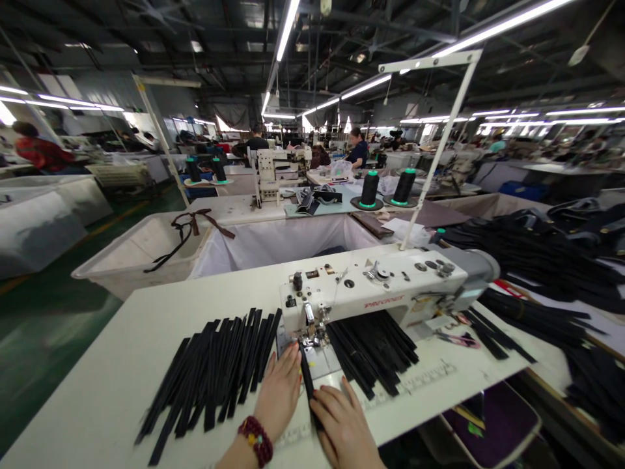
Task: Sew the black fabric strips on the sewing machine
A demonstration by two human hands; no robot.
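Note:
My left hand (280, 392) lies flat on the table, its fingertips at the left edge of a narrow black strip (306, 378) that runs under the presser foot (310, 335) of a white sewing machine (375, 292). A dark red bead bracelet (256, 440) circles that wrist. My right hand (342, 423) rests on the near end of the same strip, fingers pressing it down. A fan of several black strips (215, 371) lies left of my left hand. Another stack of black strips (374, 348) lies under the machine arm, right of the needle.
White fabric-lined bins (141, 251) stand beyond the white table (122, 365). Piles of black strips (541, 260) cover the bench to the right. Two black thread cones (370, 189) and another sewing machine (278, 169) stand behind. Other people work at far benches.

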